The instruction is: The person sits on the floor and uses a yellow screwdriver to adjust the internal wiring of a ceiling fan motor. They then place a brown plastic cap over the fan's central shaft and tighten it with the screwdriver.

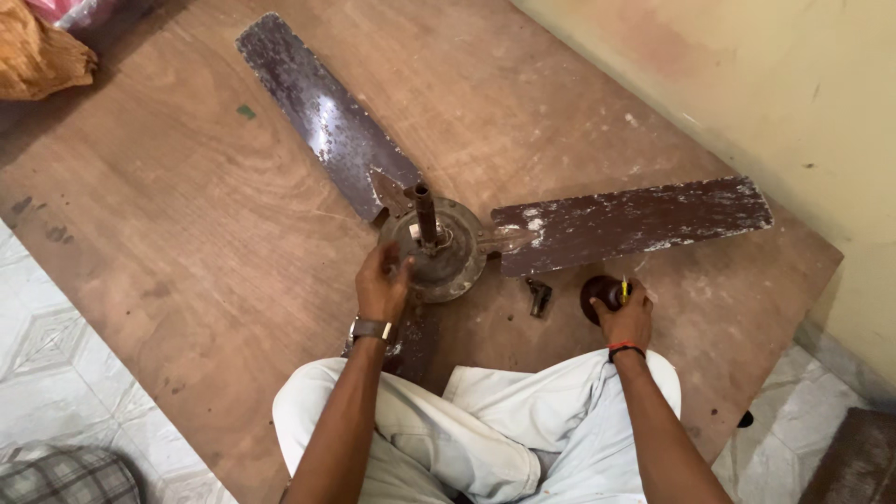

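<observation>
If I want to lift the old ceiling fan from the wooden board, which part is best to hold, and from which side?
Probably the upright rod rising from the motor hub of the ceiling fan: come from above and close a grip around it. It stands at the centre, so the long flat blades should balance.

plywood board | on it: ceiling fan, brown cup, small bracket
</observation>
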